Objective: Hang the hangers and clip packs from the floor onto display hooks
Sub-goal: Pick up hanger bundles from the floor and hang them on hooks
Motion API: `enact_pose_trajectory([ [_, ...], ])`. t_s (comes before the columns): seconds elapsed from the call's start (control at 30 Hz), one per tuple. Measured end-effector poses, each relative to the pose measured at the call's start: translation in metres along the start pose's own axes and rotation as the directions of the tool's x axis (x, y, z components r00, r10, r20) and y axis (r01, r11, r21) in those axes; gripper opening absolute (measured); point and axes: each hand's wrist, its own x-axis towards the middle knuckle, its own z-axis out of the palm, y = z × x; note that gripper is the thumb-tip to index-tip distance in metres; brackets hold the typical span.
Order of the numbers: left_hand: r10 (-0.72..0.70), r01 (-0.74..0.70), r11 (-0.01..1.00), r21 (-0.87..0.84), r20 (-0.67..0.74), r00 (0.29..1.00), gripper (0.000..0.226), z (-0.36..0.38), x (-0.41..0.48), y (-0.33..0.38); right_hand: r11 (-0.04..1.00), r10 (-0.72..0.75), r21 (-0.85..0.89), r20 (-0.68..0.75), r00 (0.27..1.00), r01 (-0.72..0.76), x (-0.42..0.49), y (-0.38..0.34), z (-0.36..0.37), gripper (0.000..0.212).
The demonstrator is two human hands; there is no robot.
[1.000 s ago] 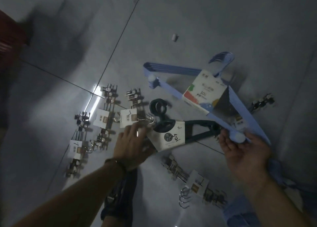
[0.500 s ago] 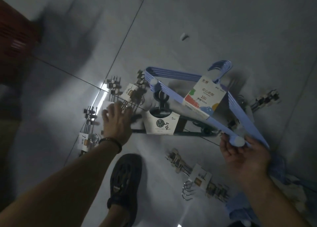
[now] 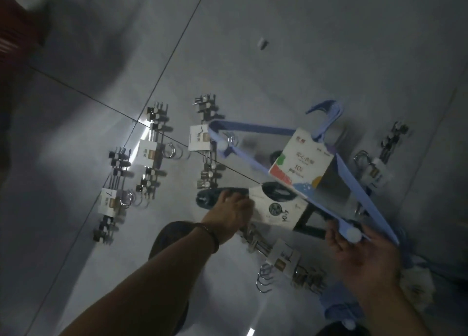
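Note:
A bundle of light blue hangers (image 3: pixel 258 130) with a white printed label is held up off the grey floor (image 3: pixel 304 44); my right hand (image 3: pixel 364 254) grips its near corner with the white knob. Under it lies a bundle of dark green hangers (image 3: pixel 220 196) with a white label (image 3: pixel 276 209). My left hand (image 3: pixel 228 214) reaches down onto the dark bundle's left end, fingers curled over it. Several packs of metal clip hangers lie around: one (image 3: pixel 152 153) left of centre, one (image 3: pixel 111 198) far left, one (image 3: pixel 202 140) in the middle, one (image 3: pixel 283 262) near my right hand, one (image 3: pixel 377 168) at right.
My dark shoe (image 3: pixel 172 236) stands on the floor just below my left wrist. A small white scrap (image 3: pixel 262 42) lies farther off. A dark red fixture (image 3: pixel 10 39) is at the top left. Blue fabric (image 3: pixel 336 307) lies bunched at the bottom right.
My left hand has moved right, from the clip packs onto the left end of the dark green hanger bundle. The blue bundle stays raised in my right hand.

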Motion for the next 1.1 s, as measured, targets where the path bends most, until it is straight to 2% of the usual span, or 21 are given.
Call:
enact_pose_trajectory([
  [0.1,0.078,-0.077,0.994,0.073,-0.015,0.997,0.035,-0.017,0.016,-0.004,0.999,0.005,-0.041,-0.008,1.000,-0.005,0.003,-0.004,-0.021,0.031],
  [0.17,0.080,-0.087,0.995,-0.056,-0.117,0.990,0.026,-0.029,0.019,-0.010,1.000,0.009,-0.028,-0.039,0.999,-0.010,0.005,-0.006,-0.034,0.032],
  [0.27,-0.157,0.099,0.975,-0.197,-0.302,0.940,0.032,-0.037,0.005,-0.006,1.000,0.018,-0.014,-0.049,0.999,-0.019,-0.002,0.001,-0.045,0.033],
  [0.33,-0.420,0.318,0.895,-0.312,-0.350,0.838,0.027,-0.024,-0.012,0.010,0.999,0.034,0.030,-0.011,0.999,-0.034,-0.007,0.012,-0.045,0.032],
  [0.37,-0.582,0.396,0.772,-0.497,-0.302,0.755,0.020,-0.016,-0.019,0.022,0.998,0.037,0.048,0.002,0.999,-0.037,-0.008,0.018,-0.046,0.039],
  [0.4,-0.732,0.417,0.542,-0.730,-0.165,0.661,0.015,-0.013,-0.025,0.035,0.997,0.058,0.060,0.006,0.998,-0.058,-0.006,0.023,-0.047,0.046],
  [0.43,-0.802,0.383,0.216,-0.898,0.061,0.594,0.017,-0.014,-0.026,0.047,0.994,0.095,0.058,-0.012,0.995,-0.094,-0.002,0.027,-0.048,0.046],
  [0.47,-0.771,0.310,-0.120,-0.943,0.285,0.569,0.025,-0.014,-0.025,0.056,0.990,0.138,0.025,-0.017,0.990,-0.137,0.003,0.029,-0.047,0.044],
  [0.5,-0.696,0.234,-0.360,-0.903,0.427,0.577,0.034,-0.015,-0.023,0.063,0.984,0.170,-0.041,-0.033,0.985,-0.171,0.007,0.029,-0.046,0.041],
  [0.53,-0.658,0.181,-0.468,-0.865,0.477,0.582,0.044,-0.016,-0.019,0.068,0.975,0.183,-0.119,-0.044,0.982,-0.187,0.012,0.029,-0.044,0.038],
  [0.63,-0.708,0.079,-0.520,-0.850,0.481,0.517,0.069,-0.026,-0.004,0.067,0.913,0.127,-0.367,-0.157,0.979,-0.177,0.025,0.022,-0.039,0.035],
  [0.67,-0.712,0.069,-0.538,-0.840,0.497,0.495,0.077,-0.028,0.002,0.064,0.841,0.056,-0.516,-0.220,0.974,-0.165,0.028,0.019,-0.038,0.037],
  [0.7,-0.703,0.062,-0.561,-0.825,0.515,0.490,0.082,-0.031,0.007,0.060,0.706,-0.069,-0.694,-0.261,0.963,-0.138,0.031,0.014,-0.038,0.041],
  [0.73,-0.690,0.060,-0.576,-0.816,0.524,0.499,0.083,-0.035,0.011,0.057,0.494,-0.233,-0.863,-0.244,0.941,-0.102,0.032,0.009,-0.035,0.048],
  [0.77,-0.679,0.065,-0.581,-0.812,0.526,0.512,0.083,-0.038,0.015,0.054,0.235,-0.367,-0.969,-0.157,0.917,-0.071,0.032,0.003,-0.030,0.060],
  [0.83,-0.666,0.078,-0.587,-0.806,0.535,0.520,0.083,-0.038,0.021,0.048,-0.215,-0.479,-0.976,0.135,0.867,0.033,0.038,-0.006,-0.015,0.080],
  [0.87,-0.660,0.089,-0.594,-0.800,0.547,0.515,0.086,-0.038,0.023,0.046,-0.356,-0.442,-0.928,0.272,0.855,0.111,0.042,-0.009,-0.002,0.079],
  [0.9,-0.650,0.108,-0.603,-0.791,0.565,0.508,0.089,-0.038,0.026,0.045,-0.410,-0.351,-0.888,0.364,0.863,0.208,0.048,-0.011,0.013,0.069],
  [0.93,-0.641,0.131,-0.607,-0.784,0.580,0.503,0.091,-0.036,0.029,0.044,-0.375,-0.242,-0.880,0.396,0.886,0.291,0.055,-0.012,0.028,0.053],
  [1.0,-0.632,0.163,-0.603,-0.781,0.592,0.501,0.089,-0.032,0.035,0.045,-0.282,-0.084,-0.892,0.391,0.917,0.355,0.075,-0.011,0.048,0.031],
  [1.1,-0.617,0.195,-0.630,-0.751,0.637,0.462,0.076,-0.032,0.045,0.050,-0.336,-0.080,-0.882,0.377,0.923,0.331,0.101,-0.010,0.055,0.026],
])
